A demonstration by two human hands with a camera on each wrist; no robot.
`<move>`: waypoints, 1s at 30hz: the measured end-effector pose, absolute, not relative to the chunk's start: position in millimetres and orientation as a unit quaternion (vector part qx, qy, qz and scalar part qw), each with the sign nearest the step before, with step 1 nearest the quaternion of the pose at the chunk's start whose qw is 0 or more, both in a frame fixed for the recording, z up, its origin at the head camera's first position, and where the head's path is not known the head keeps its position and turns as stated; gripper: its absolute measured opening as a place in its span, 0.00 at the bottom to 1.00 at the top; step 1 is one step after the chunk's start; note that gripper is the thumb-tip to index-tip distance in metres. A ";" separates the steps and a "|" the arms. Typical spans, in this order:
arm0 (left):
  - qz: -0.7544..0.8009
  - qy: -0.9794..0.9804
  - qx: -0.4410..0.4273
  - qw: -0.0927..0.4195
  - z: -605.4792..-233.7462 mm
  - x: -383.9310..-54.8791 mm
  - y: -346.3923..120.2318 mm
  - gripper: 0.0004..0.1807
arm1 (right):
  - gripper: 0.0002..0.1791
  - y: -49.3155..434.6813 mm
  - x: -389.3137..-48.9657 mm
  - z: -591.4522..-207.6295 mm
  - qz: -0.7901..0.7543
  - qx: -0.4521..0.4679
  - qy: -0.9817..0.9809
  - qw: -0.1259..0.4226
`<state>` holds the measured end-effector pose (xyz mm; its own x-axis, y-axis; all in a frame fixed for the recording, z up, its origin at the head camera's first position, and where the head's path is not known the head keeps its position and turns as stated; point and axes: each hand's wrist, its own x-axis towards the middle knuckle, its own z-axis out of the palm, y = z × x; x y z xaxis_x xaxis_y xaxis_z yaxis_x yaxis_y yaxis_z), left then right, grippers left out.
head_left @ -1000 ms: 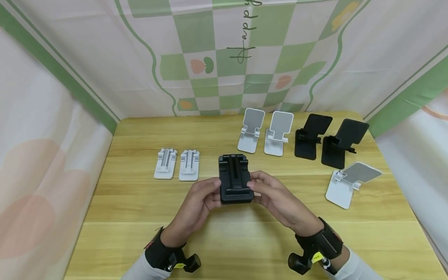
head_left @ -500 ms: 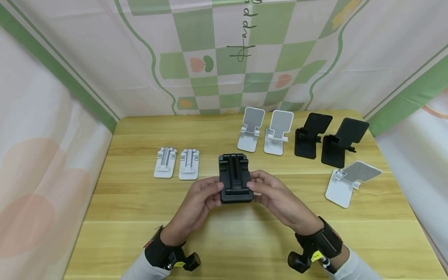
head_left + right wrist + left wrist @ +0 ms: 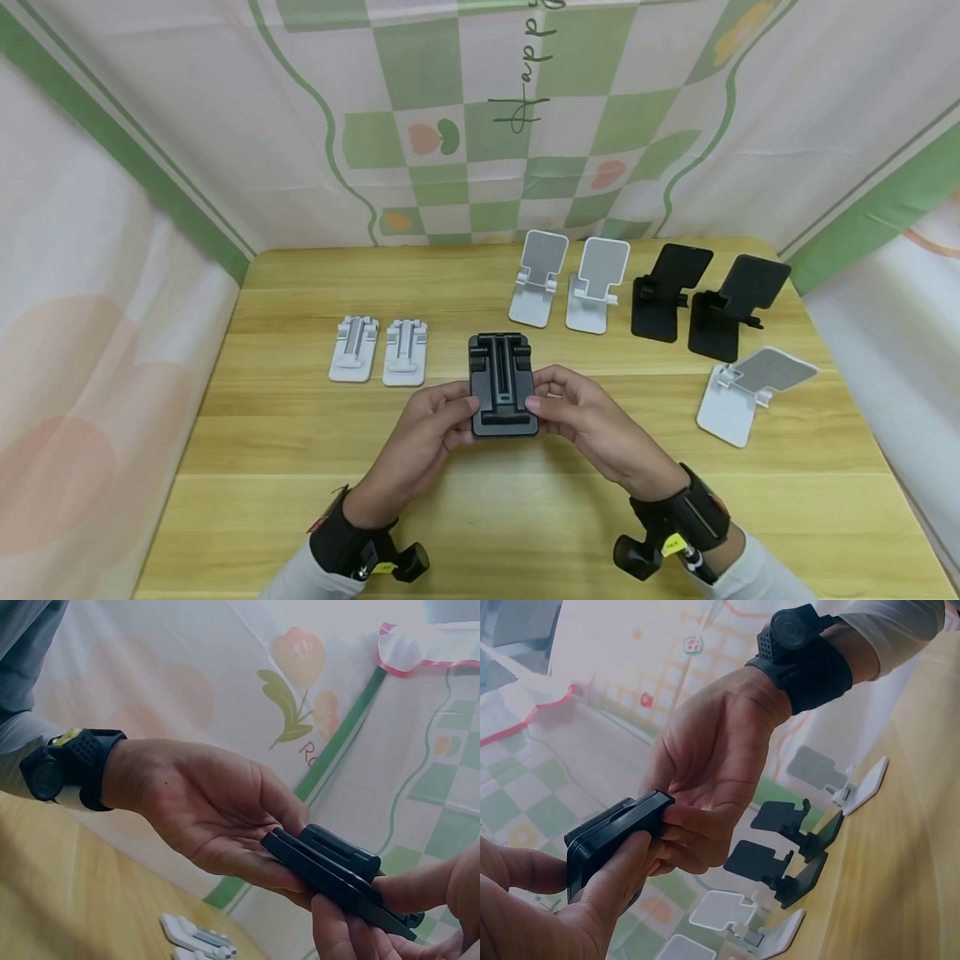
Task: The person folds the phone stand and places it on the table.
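A folded black phone stand (image 3: 504, 387) is held up over the table in front of me, its hinged side towards the head camera. My left hand (image 3: 429, 427) pinches its left edge, thumb on the front face and fingers behind. On the opposite edge, my right hand (image 3: 592, 429) grips it the same way. The left wrist view shows the stand (image 3: 615, 836) edge-on between both hands, with the fingers under it. From the right wrist, the folded layers of the stand (image 3: 337, 874) appear as a thick stack.
Two folded white phone stands (image 3: 355, 348) lie to the left on the wooden table (image 3: 285, 517). Along the back right stand unfolded white stands (image 3: 538, 279) and black stands (image 3: 738, 307). One more unfolded white stand (image 3: 731, 408) sits nearer on the right. A patterned cloth (image 3: 420, 67) hangs behind.
The black phone stand has tilted slightly, showing its face more squarely to the head camera. My right hand has shifted a little to the left with it; both hands keep their hold.
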<state>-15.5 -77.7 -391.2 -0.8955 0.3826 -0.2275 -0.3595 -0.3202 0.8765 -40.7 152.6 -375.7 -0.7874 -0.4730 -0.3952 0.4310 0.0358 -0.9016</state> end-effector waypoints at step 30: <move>0.751 0.622 -0.039 0.219 -408.4 -30.5 -83.4 0.20 | 0.26 150.5 -47.3 -388.0 -0.634 0.009 0.718 0.285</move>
<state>-30.5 -83.4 -408.4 -0.9011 0.2797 -0.3314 -0.3776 -0.1303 0.9167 -47.3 150.5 -388.0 -0.8375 -0.3493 -0.4203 0.3739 0.1947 -0.9068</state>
